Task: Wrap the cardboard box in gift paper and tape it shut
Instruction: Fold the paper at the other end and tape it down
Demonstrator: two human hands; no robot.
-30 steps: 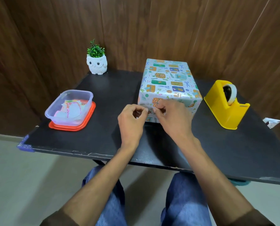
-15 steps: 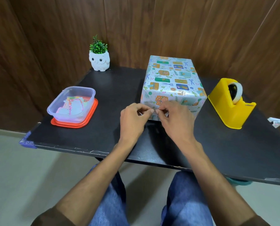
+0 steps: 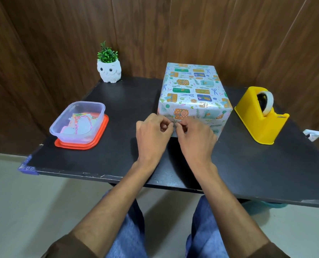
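Observation:
The box (image 3: 192, 86), covered in pale gift paper printed with presents and scissors, stands upright at the back middle of the black table (image 3: 117, 157). My left hand (image 3: 152, 133) and my right hand (image 3: 195, 138) meet fingertip to fingertip just in front of its near face, at the lower left corner. Between thumbs and forefingers they pinch a small pale scrap that looks like clear tape; it is mostly hidden by the fingers. My right hand covers part of the near face.
A yellow tape dispenser (image 3: 255, 116) with a roll stands right of the box. At the left, a clear plastic tub (image 3: 78, 123) of paper scraps sits on an orange lid. A white owl pot (image 3: 109, 71) stands at the back. A paper scrap (image 3: 313, 135) lies far right.
Both hands have stayed pinched together at the box's near face, with the fingertips drawn closer. The view has tilted down slightly.

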